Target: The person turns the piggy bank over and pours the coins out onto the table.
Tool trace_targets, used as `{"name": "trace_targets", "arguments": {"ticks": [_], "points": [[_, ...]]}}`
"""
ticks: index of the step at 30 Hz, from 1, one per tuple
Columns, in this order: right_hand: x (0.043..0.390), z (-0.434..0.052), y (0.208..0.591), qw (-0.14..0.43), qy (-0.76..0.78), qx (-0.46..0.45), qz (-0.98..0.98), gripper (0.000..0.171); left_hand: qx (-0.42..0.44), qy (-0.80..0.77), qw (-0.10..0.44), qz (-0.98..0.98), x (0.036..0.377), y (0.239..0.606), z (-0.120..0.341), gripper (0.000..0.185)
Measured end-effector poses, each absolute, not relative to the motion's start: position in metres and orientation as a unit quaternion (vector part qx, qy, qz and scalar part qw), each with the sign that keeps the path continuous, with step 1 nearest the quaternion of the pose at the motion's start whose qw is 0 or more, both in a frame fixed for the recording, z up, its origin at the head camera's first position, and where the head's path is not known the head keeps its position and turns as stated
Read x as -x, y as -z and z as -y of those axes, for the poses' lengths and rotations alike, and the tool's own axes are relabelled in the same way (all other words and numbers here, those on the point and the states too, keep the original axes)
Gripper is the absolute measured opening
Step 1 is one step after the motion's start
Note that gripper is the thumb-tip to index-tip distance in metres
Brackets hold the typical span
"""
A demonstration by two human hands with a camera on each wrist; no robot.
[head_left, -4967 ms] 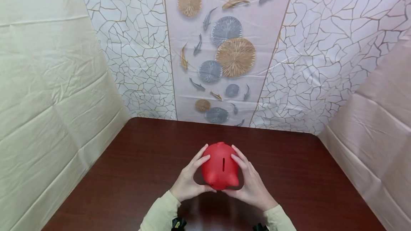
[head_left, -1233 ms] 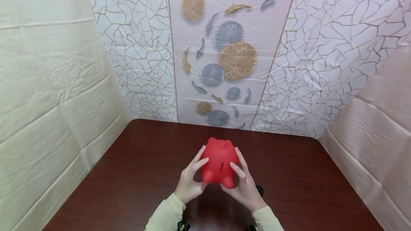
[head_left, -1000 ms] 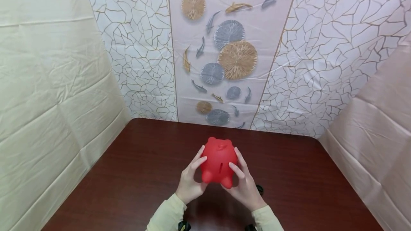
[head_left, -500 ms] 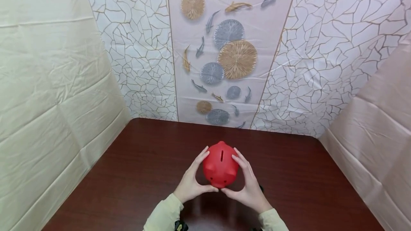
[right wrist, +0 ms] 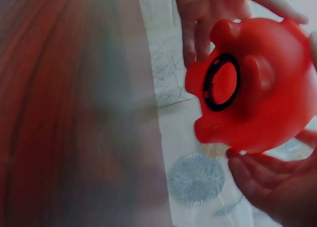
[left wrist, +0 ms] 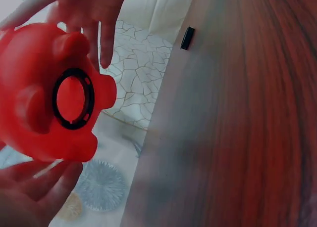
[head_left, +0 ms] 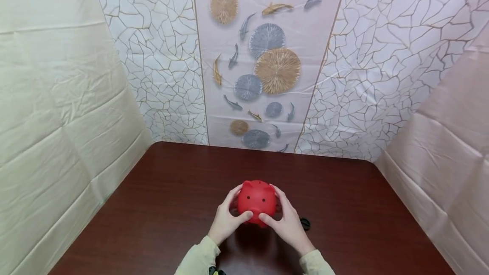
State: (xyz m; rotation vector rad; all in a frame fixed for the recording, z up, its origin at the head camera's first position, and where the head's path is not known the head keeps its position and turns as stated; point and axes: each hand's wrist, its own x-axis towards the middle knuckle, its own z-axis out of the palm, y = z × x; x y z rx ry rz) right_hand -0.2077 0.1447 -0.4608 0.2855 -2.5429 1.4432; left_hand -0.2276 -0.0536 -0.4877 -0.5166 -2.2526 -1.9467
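Piggy bank (head_left: 256, 200), snout toward the person, sits gripped between left hand (head_left: 226, 220) and right hand (head_left: 285, 223), not set down.

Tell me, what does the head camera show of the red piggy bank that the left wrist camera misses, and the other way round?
Only the head view shows the red piggy bank's face, with two dark eyes and a snout, plus the fish-patterned backdrop in full. Only the left wrist view shows its underside: four stubby feet around a black-ringed round plug. Both show the left hand and the right hand holding the bank from either side above the dark wooden table, and a small black object lying on it.
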Motion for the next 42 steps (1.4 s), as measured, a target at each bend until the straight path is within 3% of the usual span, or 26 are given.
{"name": "trace_targets", "arguments": {"ticks": [12, 20, 25, 29, 37, 42], "points": [[0.215, -0.141, 0.455, 0.065, -0.412, -0.038, 0.908, 0.074, 0.086, 0.623, 0.047, 0.776, 0.233, 0.484, 0.048, 0.058], [0.218, -0.137, 0.443, 0.073, -0.374, -0.026, 0.924, 0.073, 0.075, 0.586, 0.039, 0.806, 0.243, 0.468, 0.047, 0.054], [0.222, -0.138, 0.435, 0.086, -0.354, -0.032, 0.931, 0.070, 0.079, 0.555, 0.065, 0.826, 0.246, 0.457, 0.046, 0.051], [0.225, -0.142, 0.431, 0.087, -0.339, -0.044, 0.936, 0.071, 0.098, 0.558, 0.063, 0.821, 0.248, 0.452, 0.047, 0.054], [0.224, -0.152, 0.434, 0.066, -0.381, -0.097, 0.917, 0.089, 0.190, 0.639, -0.085, 0.740, 0.252, 0.453, 0.060, 0.080], [0.222, -0.154, 0.440, 0.112, -0.387, -0.161, 0.901, 0.101, 0.293, 0.561, -0.030, 0.773, 0.255, 0.452, 0.064, 0.094]]}}
